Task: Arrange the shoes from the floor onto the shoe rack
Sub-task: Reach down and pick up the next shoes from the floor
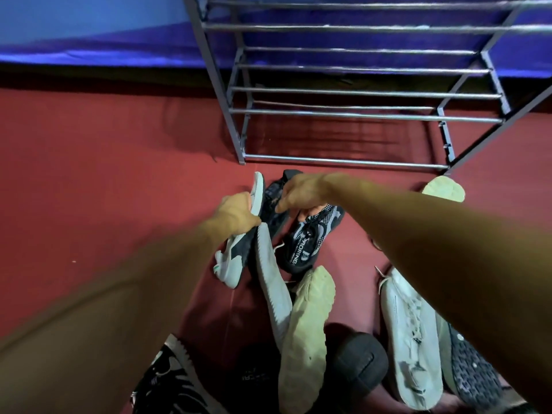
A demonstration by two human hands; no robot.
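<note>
Left hand [236,215] clamped round the white sneaker [230,261] mid-length, probably to carry it. Right hand [301,192] curls over the dark shoe [273,201], thumb under: grip looks closed. Other shoes [307,324] lie crowded on the floor [119,174]. Rack [358,115] stands just beyond, no shoes on the visible rungs. Front open; lowest bar sits near the hands.

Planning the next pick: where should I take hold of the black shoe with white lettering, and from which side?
The black lettered shoe sits sole-down with its mouth facing up at the end nearer the shoe rack. Pinch the collar rim there from above; the right hand is beside it.
</note>
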